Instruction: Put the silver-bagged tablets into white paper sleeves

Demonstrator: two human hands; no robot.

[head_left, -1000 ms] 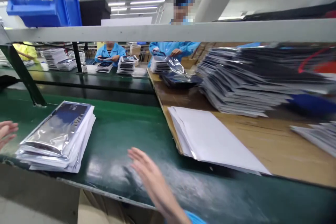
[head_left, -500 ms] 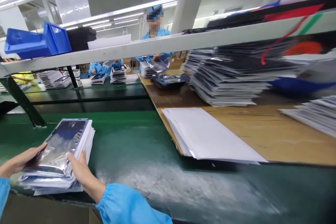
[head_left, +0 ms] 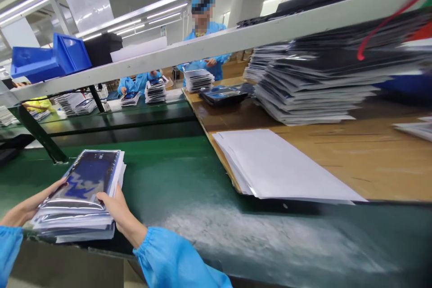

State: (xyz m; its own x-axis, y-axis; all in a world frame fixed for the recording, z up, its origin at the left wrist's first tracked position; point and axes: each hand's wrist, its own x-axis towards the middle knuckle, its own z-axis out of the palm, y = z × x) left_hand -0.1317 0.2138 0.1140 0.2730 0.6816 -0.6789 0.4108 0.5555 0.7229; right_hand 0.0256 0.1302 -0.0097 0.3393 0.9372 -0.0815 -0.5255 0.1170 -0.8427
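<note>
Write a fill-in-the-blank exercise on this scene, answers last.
The left hand and right hand, in ____ sleeves, hold a stack.
In the picture, the white sheets lie to the stack's ____.
The worktop is colored ____.
The box next to the blue bin is colored ____.
Missing words: blue; right; green; black.

No readable text or labels

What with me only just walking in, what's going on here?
Someone in blue sleeves grips a stack of flat packets, left hand on one side, right hand on the other; the top packet is dark and shiny. The stack is at the near edge of a green bench. To its right, white sheets lie on cardboard, with a taller pile behind. Beyond, a co-worker stands.
</note>
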